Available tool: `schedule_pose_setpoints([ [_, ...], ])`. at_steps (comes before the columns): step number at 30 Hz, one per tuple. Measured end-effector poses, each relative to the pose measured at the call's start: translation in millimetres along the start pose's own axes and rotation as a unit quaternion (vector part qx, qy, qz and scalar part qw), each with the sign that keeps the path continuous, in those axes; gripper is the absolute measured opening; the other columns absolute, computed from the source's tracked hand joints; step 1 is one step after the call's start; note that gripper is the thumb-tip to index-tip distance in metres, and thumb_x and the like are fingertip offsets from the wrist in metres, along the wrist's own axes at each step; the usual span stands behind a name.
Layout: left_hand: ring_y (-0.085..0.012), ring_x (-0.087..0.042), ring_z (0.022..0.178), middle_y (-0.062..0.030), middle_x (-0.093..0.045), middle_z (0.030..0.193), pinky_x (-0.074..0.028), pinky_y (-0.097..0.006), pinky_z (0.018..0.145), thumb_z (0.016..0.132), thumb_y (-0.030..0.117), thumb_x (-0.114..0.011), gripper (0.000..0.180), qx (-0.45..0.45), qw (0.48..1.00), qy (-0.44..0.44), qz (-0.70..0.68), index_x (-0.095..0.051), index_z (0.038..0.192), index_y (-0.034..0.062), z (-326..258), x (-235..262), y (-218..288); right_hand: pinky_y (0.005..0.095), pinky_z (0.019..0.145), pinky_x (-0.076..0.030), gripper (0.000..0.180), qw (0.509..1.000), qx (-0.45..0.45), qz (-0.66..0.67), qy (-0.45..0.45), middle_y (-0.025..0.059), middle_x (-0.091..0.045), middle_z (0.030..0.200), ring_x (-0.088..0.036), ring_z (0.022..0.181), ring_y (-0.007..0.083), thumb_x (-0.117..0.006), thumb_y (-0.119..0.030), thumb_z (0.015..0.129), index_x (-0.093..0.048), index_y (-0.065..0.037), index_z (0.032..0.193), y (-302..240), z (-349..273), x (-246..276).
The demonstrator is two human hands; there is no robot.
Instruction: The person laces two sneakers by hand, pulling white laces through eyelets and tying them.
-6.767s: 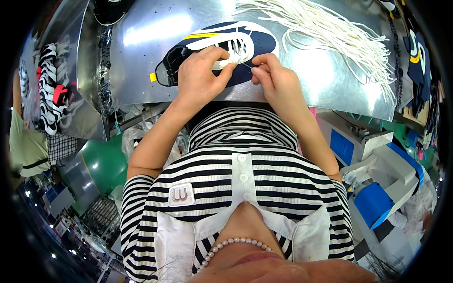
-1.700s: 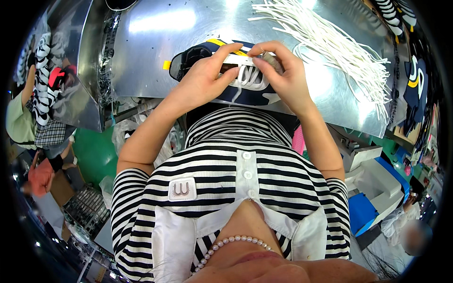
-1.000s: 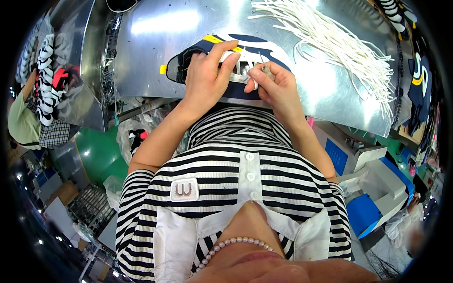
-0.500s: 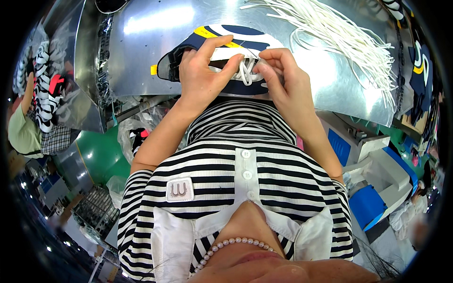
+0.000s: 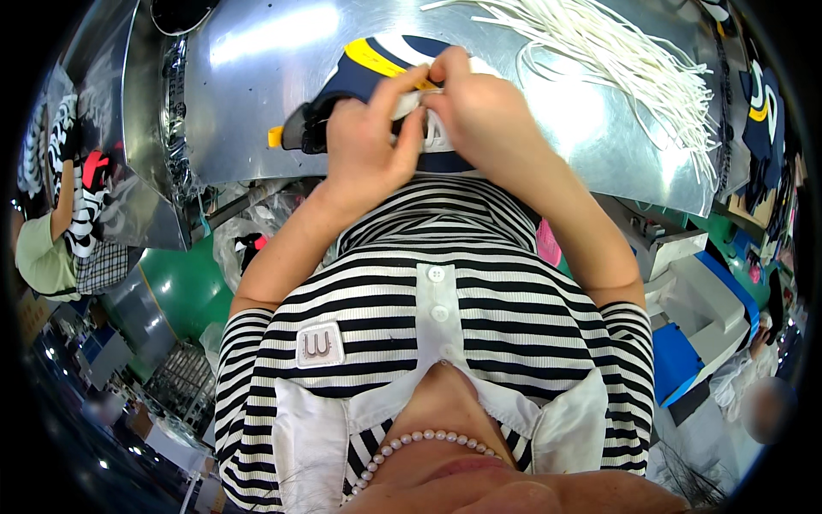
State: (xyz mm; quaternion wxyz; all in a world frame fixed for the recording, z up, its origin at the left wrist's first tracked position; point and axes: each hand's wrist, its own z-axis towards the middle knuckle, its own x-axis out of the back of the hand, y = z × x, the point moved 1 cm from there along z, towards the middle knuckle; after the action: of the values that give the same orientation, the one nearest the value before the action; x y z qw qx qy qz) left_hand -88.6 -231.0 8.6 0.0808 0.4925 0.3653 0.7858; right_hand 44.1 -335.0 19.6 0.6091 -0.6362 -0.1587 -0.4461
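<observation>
A navy shoe upper (image 5: 349, 83) with yellow and white trim lies on its side on the metal table in front of me. White lace (image 5: 434, 133) runs across its opening. My left hand (image 5: 370, 141) is closed on the white eyelet edge of the shoe upper, thumb and forefinger pinching it. Beside it, my right hand (image 5: 484, 107) is closed at the same edge, its fingertips close to the left forefinger. What those right fingertips grip is hidden behind the hand, so the lace end cannot be made out.
A spread bundle of white laces (image 5: 616, 77) lies on the shiny metal table (image 5: 248, 103) at the right. A dark round object (image 5: 181, 13) stands at the far left. Another person (image 5: 47, 248) is at the left beside striped pieces. A grey and blue machine (image 5: 693, 317) stands lower right.
My right hand has moved left and turned over the eyelets, close against the left fingers. The left forefinger and thumb have closed in. The shoe upper has shifted slightly left.
</observation>
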Motion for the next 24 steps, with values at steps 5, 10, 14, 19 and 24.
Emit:
schedule_pose_setpoints([
  [5,-0.0231,-0.056,0.057,-0.0102,-0.065,0.075,-0.046,-0.035,0.063,0.086,0.011,-0.068,0.037,0.023,0.995,0.016,-0.098,-0.064,0.123,0.0085,5,-2,-14,0.0432,0.062,-0.054,0.024,0.993,0.003,-0.045,-0.106,0.0199,-0.066,0.072,-0.069,0.071,0.035,-0.062,-0.012,0.087,-0.052,0.005,0.1,0,18,13],
  [10,-0.0156,-0.069,0.086,-0.0114,-0.072,0.095,-0.054,-0.027,0.076,0.088,0.01,-0.069,0.033,0.161,0.959,-0.014,-0.233,-0.063,0.119,0.0,15,7,-21,0.0363,0.061,-0.052,0.012,0.993,-0.056,0.088,0.054,0.0121,-0.069,0.077,-0.068,0.07,0.0291,-0.061,-0.014,0.093,-0.062,-0.004,0.1,20,1,52],
  [14,-0.0127,-0.066,0.094,-0.0088,-0.067,0.108,-0.052,-0.025,0.082,0.085,0.006,-0.073,0.046,0.12,0.97,-0.003,-0.212,-0.057,0.128,0.0017,20,-1,-2,0.03,0.058,-0.051,0.016,0.96,-0.081,0.209,0.169,0.0098,-0.07,0.079,-0.068,0.066,0.0238,-0.067,-0.016,0.091,-0.066,-0.005,0.104,38,-4,-8],
  [19,-0.0188,-0.07,0.091,-0.0119,-0.07,0.104,-0.055,-0.03,0.079,0.08,0.008,-0.076,0.054,0.089,0.986,0.043,-0.131,-0.053,0.129,0.0054,18,-9,-11,0.0291,0.053,-0.049,0.015,0.968,-0.014,0.1,0.23,0.0063,-0.07,0.079,-0.067,0.06,0.0199,-0.07,-0.016,0.087,-0.068,-0.008,0.1,34,-4,-20],
  [24,-0.0122,-0.065,0.093,-0.0046,-0.061,0.111,-0.052,-0.026,0.083,0.085,-0.005,-0.067,0.056,0.148,0.912,-0.114,-0.364,-0.05,0.137,0.0053,27,13,-6,0.0329,0.053,-0.049,0.018,0.968,-0.05,0.058,0.238,0.005,-0.068,0.075,-0.066,0.06,0.022,-0.071,-0.018,0.086,-0.068,-0.009,0.101,46,4,-25],
])
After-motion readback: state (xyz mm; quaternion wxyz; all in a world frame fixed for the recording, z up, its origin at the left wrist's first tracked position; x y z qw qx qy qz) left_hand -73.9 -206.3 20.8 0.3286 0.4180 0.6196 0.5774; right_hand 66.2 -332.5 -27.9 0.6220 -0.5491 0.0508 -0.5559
